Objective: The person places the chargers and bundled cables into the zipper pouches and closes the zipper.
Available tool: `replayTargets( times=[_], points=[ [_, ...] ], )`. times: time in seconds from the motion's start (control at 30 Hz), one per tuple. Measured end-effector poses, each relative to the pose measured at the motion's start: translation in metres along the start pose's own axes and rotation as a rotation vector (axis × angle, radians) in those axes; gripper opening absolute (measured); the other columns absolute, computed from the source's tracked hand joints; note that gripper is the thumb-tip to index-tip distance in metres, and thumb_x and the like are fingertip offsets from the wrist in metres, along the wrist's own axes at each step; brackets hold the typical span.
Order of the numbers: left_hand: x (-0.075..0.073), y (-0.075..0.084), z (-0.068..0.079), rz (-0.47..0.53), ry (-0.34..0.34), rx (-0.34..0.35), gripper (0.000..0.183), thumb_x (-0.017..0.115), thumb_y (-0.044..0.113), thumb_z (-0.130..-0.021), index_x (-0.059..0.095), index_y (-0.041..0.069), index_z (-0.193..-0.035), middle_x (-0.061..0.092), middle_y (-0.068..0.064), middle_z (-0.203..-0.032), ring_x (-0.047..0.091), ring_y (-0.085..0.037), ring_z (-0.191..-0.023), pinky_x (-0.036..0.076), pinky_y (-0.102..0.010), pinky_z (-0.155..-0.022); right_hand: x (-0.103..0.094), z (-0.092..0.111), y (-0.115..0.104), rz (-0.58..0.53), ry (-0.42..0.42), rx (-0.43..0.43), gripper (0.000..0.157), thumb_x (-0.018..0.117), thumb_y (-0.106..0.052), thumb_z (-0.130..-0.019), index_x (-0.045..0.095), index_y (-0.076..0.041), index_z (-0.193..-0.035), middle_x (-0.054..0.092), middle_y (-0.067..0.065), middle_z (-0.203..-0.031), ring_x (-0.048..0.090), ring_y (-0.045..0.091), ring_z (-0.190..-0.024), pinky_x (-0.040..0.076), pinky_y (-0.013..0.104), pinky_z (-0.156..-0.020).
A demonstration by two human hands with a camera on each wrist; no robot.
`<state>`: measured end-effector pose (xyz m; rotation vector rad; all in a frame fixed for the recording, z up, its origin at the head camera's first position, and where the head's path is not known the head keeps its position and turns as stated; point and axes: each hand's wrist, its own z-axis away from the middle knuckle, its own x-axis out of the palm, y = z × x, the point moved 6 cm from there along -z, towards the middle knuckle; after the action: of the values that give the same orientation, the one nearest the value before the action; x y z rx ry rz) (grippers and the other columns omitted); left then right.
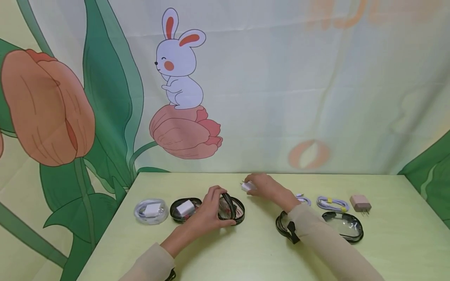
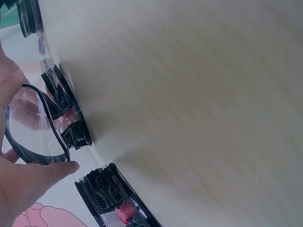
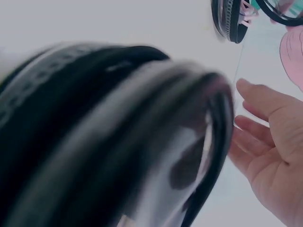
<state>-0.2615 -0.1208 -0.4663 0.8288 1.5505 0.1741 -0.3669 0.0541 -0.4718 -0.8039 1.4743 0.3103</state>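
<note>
My left hand (image 1: pixel 211 207) holds up the lid of a small clear case with black zip edging (image 1: pixel 240 212), its thumb low at the near side. In the left wrist view the case's lid (image 2: pixel 35 158) stands raised between thumb and fingers, above its black base (image 2: pixel 78 118). Towards the back of the table my right hand (image 1: pixel 261 185) pinches a white charger plug (image 1: pixel 247 187), prongs pointing left. The right wrist view shows the right hand (image 3: pixel 274 146) with bent fingers; the plug is hidden there, and a blurred black-edged case (image 3: pixel 109 137) fills the foreground.
Left of my left hand lie a black-edged case with a white plug on it (image 1: pixel 185 208) and a coiled white cable with another plug (image 1: pixel 152 210). At right are a black-edged case (image 1: pixel 286 230), an open-looking case (image 1: pixel 356 234), a tied cable (image 1: pixel 332 203) and a pinkish plug (image 1: pixel 359 203).
</note>
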Motion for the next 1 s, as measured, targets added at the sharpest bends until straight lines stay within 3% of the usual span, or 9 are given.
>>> replayTargets(
  times=[0.13, 0.27, 0.5, 1.0],
  points=[
    [-0.001, 0.001, 0.0, -0.004, -0.002, 0.003, 0.09, 0.091, 0.036, -0.076, 0.04, 0.005, -0.143, 0.034, -0.014, -0.148, 0.043, -0.032, -0.135, 0.044, -0.05, -0.107, 0.002, -0.005, 0.005, -0.059, -0.041, 0.042, 0.051, 0.084, -0.017, -0.085, 0.065, 0.0, -0.129, 0.065, 0.016, -0.131, 0.062, 0.033, -0.119, 0.05, 0.044, -0.1],
    [-0.001, 0.001, 0.001, -0.006, -0.01, 0.004, 0.089, 0.091, 0.037, -0.076, 0.04, 0.006, -0.143, 0.034, -0.014, -0.148, 0.042, -0.032, -0.135, 0.044, -0.05, -0.108, 0.01, -0.01, 0.009, -0.083, -0.085, 0.057, 0.058, 0.086, -0.016, -0.082, 0.064, -0.001, -0.133, 0.065, 0.016, -0.133, 0.062, 0.032, -0.116, 0.051, 0.043, -0.098],
    [-0.001, 0.001, 0.0, -0.005, -0.017, 0.004, 0.09, 0.09, 0.038, -0.077, 0.04, 0.005, -0.144, 0.033, -0.014, -0.149, 0.042, -0.032, -0.136, 0.044, -0.05, -0.107, 0.017, -0.011, 0.012, -0.053, -0.093, 0.07, 0.054, 0.083, -0.011, -0.085, 0.064, -0.006, -0.136, 0.069, 0.014, -0.126, 0.065, 0.027, -0.101, 0.054, 0.038, -0.087],
    [0.001, -0.001, -0.001, -0.01, -0.035, 0.016, 0.09, 0.089, 0.038, -0.078, 0.04, 0.005, -0.145, 0.033, -0.014, -0.149, 0.042, -0.032, -0.135, 0.044, -0.049, -0.108, 0.008, -0.012, 0.004, -0.058, -0.128, 0.083, 0.052, 0.081, -0.01, -0.087, 0.064, -0.001, -0.136, 0.069, 0.016, -0.126, 0.065, 0.024, -0.102, 0.054, 0.036, -0.089]
  ],
)
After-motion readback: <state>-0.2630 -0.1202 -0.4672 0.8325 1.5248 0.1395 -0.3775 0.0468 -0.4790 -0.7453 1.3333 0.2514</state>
